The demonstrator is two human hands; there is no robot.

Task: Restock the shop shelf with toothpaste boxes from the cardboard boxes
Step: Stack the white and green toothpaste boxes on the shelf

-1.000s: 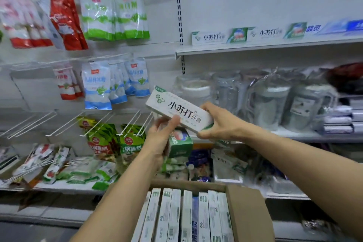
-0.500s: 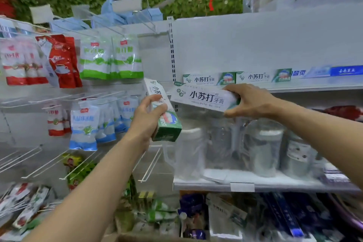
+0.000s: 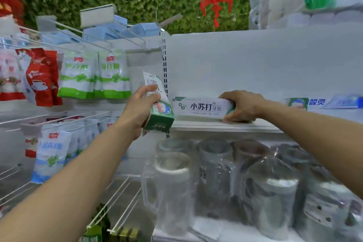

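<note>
a toothpaste box (image 3: 200,106) is being set on the shelf (image 3: 216,124) at its left front corner, gripped by the right hand (image 3: 242,107), while a second box (image 3: 159,112) is being held in the left hand (image 3: 137,110), with most restocking seemingly left.

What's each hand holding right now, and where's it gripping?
Left hand grips a white-and-green cardboard toothpaste box around its middle. Right hand grips the right end of a white cardboard toothpaste box, lengthwise at the white shelf.
</note>
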